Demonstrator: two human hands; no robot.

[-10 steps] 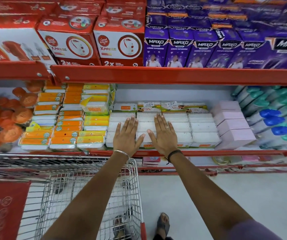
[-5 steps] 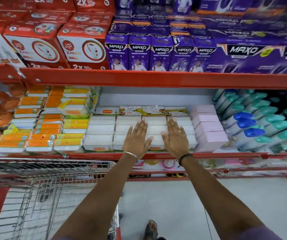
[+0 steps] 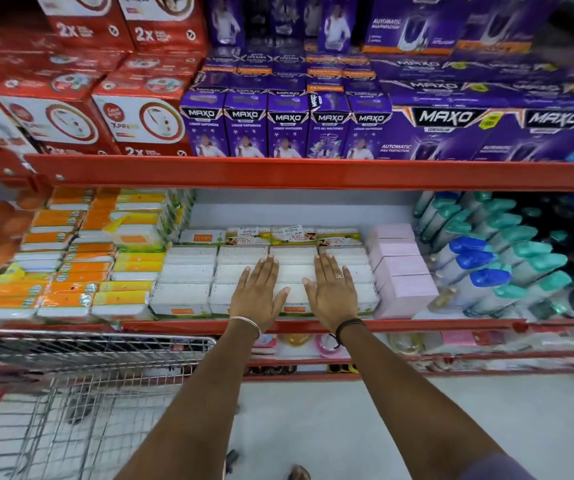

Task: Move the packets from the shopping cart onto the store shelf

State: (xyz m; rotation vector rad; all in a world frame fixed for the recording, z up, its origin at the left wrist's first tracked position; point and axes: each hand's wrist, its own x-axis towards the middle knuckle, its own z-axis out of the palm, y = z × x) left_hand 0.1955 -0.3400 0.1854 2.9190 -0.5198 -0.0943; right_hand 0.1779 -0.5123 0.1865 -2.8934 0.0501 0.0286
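Note:
White packets [image 3: 188,271] lie in flat rows on the middle red store shelf [image 3: 417,323]. My left hand [image 3: 257,291] rests palm down on them, fingers spread, holding nothing. My right hand [image 3: 334,289] lies flat beside it on the neighbouring row, a ring on one finger, also holding nothing. The wire shopping cart [image 3: 81,382] stands at the lower left below the shelf edge; I see no packets inside its visible part.
Orange-and-white packs [image 3: 71,271] are stacked left of the white packets, pink boxes [image 3: 399,268] right of them, then bottles with blue and teal caps [image 3: 493,261]. Red boxes [image 3: 133,116] and purple boxes [image 3: 289,129] fill the shelf above. My foot [image 3: 299,472] shows on the pale floor.
The view has shifted right, so the cart and shelf slid left in frame. Both hands stayed flat on the white packets, sliding onto rows further right, and are now slightly further apart.

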